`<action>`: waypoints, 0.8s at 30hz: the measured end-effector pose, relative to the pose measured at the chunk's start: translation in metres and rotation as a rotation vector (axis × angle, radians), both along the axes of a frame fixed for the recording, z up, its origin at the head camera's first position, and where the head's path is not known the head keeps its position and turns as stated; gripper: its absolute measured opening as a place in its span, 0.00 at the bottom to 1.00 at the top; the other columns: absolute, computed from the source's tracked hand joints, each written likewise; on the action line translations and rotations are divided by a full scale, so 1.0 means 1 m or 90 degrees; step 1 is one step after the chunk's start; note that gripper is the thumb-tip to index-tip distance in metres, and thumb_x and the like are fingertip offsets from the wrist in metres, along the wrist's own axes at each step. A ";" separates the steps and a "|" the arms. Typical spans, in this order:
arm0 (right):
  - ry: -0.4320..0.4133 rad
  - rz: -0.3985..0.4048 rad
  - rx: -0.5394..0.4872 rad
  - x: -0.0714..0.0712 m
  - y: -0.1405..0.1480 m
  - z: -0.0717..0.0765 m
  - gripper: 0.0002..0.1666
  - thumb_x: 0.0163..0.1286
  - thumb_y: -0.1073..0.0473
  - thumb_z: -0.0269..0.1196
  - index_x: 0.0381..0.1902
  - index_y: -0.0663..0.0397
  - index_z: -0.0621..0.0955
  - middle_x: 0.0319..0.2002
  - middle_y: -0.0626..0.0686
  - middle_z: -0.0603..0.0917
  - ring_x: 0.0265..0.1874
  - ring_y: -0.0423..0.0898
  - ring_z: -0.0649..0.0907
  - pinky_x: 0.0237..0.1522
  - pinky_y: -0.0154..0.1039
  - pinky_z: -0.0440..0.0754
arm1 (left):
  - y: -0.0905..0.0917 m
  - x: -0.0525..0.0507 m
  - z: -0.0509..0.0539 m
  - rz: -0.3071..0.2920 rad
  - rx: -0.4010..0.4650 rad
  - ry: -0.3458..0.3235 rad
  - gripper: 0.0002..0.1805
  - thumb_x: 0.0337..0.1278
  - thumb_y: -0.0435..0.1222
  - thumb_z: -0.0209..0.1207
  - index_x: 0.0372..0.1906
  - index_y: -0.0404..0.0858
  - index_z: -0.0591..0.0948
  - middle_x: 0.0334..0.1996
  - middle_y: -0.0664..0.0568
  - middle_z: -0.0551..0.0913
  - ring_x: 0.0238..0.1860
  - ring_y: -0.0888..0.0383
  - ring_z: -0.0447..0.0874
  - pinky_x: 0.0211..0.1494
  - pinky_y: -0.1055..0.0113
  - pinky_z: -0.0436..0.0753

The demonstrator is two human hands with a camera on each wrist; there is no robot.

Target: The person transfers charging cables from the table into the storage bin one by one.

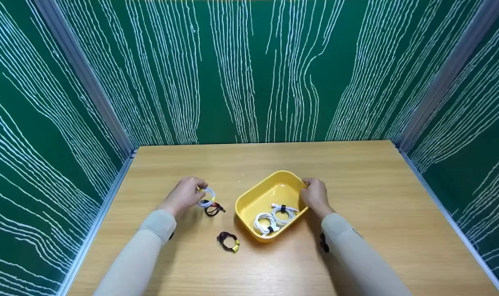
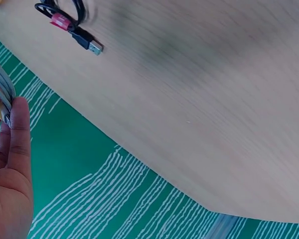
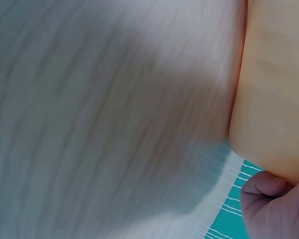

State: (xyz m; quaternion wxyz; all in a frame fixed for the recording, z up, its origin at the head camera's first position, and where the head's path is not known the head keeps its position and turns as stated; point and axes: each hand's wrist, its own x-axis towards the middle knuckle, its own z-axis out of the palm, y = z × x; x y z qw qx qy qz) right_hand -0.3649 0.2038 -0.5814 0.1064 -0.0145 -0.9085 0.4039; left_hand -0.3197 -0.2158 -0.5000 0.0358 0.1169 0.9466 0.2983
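My left hand (image 1: 185,194) pinches a coiled white cable (image 1: 208,198) with a yellow tie, held above the table on the left. Just beneath it lies a coiled black cable (image 1: 213,210) with a red tie; its USB plug (image 2: 93,47) shows in the left wrist view. Closer to me rests another dark coiled cable (image 1: 228,241) with a yellow tie. My right hand (image 1: 316,194) grips the right rim of a yellow plastic bin (image 1: 253,193). Inside the bin are two white coiled cables (image 1: 265,223) with black ties.
The wooden table (image 1: 368,185) meets green walls (image 1: 265,82) with white wavy lines at the back and both sides. Metal posts (image 1: 82,70) stand at the corners. Tiny white specks (image 1: 241,176) lie behind the bin.
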 end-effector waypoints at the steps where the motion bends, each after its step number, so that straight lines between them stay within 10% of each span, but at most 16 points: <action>1: 0.002 0.000 -0.002 0.000 0.000 0.000 0.28 0.54 0.75 0.53 0.45 0.61 0.93 0.39 0.62 0.92 0.33 0.53 0.81 0.32 0.38 0.74 | 0.001 0.000 0.000 0.001 0.001 -0.002 0.16 0.70 0.29 0.67 0.59 0.31 0.88 0.58 0.39 0.89 0.57 0.46 0.87 0.65 0.48 0.86; 24: 0.020 0.007 -0.006 0.001 0.000 0.000 0.25 0.53 0.76 0.53 0.40 0.61 0.93 0.35 0.61 0.91 0.31 0.53 0.80 0.32 0.39 0.74 | 0.036 -0.006 0.008 -0.008 -0.002 -0.010 0.15 0.71 0.30 0.67 0.60 0.35 0.89 0.59 0.43 0.89 0.55 0.49 0.87 0.64 0.52 0.88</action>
